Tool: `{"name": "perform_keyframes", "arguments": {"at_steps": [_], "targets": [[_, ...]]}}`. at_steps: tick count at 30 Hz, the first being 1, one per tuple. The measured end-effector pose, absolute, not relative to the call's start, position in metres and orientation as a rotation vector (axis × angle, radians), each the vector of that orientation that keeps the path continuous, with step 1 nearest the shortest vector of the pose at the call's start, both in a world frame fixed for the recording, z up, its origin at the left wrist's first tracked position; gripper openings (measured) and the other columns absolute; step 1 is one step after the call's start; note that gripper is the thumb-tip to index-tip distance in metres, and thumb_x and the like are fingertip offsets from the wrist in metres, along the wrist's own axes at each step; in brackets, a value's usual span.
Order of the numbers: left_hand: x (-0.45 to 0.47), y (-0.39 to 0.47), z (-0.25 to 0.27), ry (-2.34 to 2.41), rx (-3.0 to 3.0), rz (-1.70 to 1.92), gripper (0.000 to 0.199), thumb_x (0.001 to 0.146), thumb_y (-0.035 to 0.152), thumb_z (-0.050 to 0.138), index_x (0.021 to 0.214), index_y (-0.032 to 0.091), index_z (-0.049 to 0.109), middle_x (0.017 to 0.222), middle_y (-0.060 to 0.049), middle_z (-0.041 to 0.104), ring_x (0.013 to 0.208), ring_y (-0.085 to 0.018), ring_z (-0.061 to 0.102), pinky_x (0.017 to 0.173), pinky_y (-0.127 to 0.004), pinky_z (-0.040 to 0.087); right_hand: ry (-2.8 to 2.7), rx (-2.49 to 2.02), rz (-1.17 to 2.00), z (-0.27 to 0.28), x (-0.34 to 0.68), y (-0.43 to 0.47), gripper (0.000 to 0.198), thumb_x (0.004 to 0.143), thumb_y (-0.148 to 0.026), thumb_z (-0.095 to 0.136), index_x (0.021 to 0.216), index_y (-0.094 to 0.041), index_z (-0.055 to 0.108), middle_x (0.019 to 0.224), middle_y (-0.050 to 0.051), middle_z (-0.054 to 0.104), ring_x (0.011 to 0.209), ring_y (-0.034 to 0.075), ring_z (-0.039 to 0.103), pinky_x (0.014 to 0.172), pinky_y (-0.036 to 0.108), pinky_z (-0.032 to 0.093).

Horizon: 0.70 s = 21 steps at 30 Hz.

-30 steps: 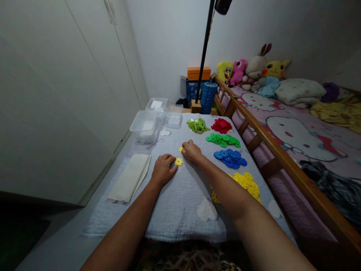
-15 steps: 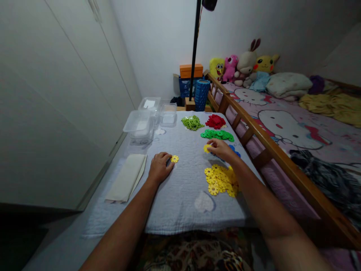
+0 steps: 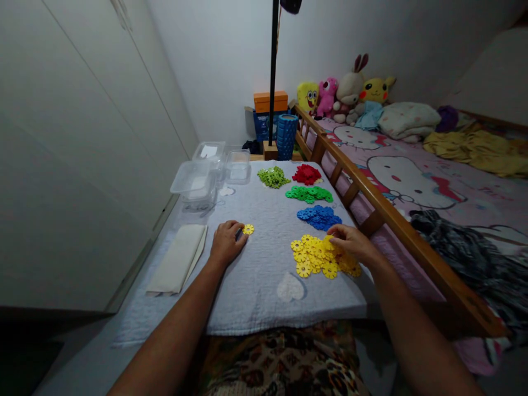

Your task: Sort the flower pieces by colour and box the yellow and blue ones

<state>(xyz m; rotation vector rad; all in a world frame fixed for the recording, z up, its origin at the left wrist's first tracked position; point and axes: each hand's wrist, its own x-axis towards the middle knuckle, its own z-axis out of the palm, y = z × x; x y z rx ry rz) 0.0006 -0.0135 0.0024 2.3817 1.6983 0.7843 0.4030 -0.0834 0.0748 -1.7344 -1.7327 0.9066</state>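
My left hand [image 3: 228,242] rests on the cloth, thumb and fingers closed at the edge of a yellow snowflake disc [image 3: 248,229] lying by its fingertips. My right hand [image 3: 351,242] is over the right side of a pile of yellow snowflake discs [image 3: 307,256]. Its thumb and index finger pinch another yellow disc [image 3: 328,242] at the pile's upper edge. The other fingers curl in and partly hide the discs beneath. Just beyond lies a heap of blue discs [image 3: 319,218].
Farther back are green discs [image 3: 309,193], red pieces [image 3: 306,174] and lime-green pieces [image 3: 273,177]. Clear plastic containers [image 3: 198,184] and a folded beige cloth [image 3: 177,258] occupy the left side. A wooden bed rail [image 3: 358,176] borders the table's right. A black pole [image 3: 273,71] stands behind.
My right hand has moved from near the blue heap toward me and right, onto the yellow pile, uncovering the blue discs. My left hand stays by its disc. The view has shifted slightly.
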Motion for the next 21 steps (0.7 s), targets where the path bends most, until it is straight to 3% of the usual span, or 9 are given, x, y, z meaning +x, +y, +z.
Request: {"name": "perform_keyframes", "arguments": {"at_steps": [10, 21], "targets": [[0.001, -0.013, 0.001, 1.73, 2.373, 0.734, 0.038, 0.085, 0.046, 0.064, 0.117, 0.024, 0.068, 0.121, -0.011, 0.064, 0.111, -0.03, 0.056, 0.098, -0.045, 0.045, -2.034, -1.722, 0.75, 0.072, 0.342, -0.082, 0.013, 0.081, -0.024, 0.058, 0.088, -0.019, 0.067, 0.081, 0.002, 0.068, 0.075, 0.017, 0.06, 0.069, 0.027, 0.041], [0.001, -0.011, 0.003, 1.731, 2.325, 0.727, 0.037, 0.084, 0.046, 0.067, 0.114, 0.027, 0.071, 0.116, -0.008, 0.064, 0.106, -0.029, 0.057, 0.095, -0.044, 0.046, -2.224, -1.888, 0.344, 0.067, 0.331, -0.085, 0.017, 0.087, -0.02, 0.061, 0.1, -0.019, 0.072, 0.105, 0.009, 0.069, 0.1, 0.025, 0.056, 0.087, 0.035, 0.038]]}}
